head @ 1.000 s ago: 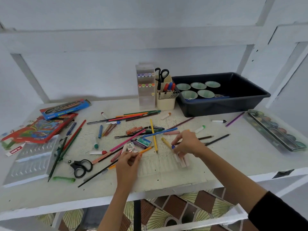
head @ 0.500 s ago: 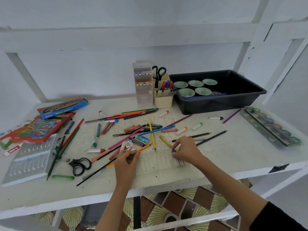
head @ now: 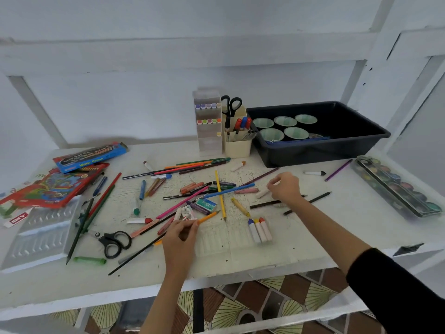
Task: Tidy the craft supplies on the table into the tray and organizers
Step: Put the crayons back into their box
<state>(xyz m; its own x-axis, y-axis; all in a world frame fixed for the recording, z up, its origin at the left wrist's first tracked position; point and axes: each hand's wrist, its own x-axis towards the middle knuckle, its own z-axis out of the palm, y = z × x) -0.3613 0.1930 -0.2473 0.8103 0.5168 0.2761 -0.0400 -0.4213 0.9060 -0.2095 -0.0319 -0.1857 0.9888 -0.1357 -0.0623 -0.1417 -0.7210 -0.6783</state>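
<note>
Pencils, crayons and markers lie scattered over the white table [head: 313,227]. My left hand [head: 180,235] pinches an orange pencil [head: 208,216] near the front middle. My right hand [head: 286,189] is farther back and to the right, its fingers curled on a white crayon [head: 262,194] lying on the table. Three white crayons [head: 260,229] with blue, yellow and orange tips lie side by side in a clear ridged crayon tray [head: 221,237]. At the back stand a black tray [head: 322,151] holding green cups, a clear marker organizer [head: 208,136] and a cream pen cup [head: 237,148].
Black scissors [head: 113,241] lie front left beside a clear plastic insert [head: 38,232]. A blue box [head: 90,156] and a red box [head: 54,186] sit at the left edge. A paint palette case [head: 395,189] lies along the right edge.
My right hand let go of the crayons in the clear tray and moved back and right to the white crayon. My left hand stayed put with the orange pencil.
</note>
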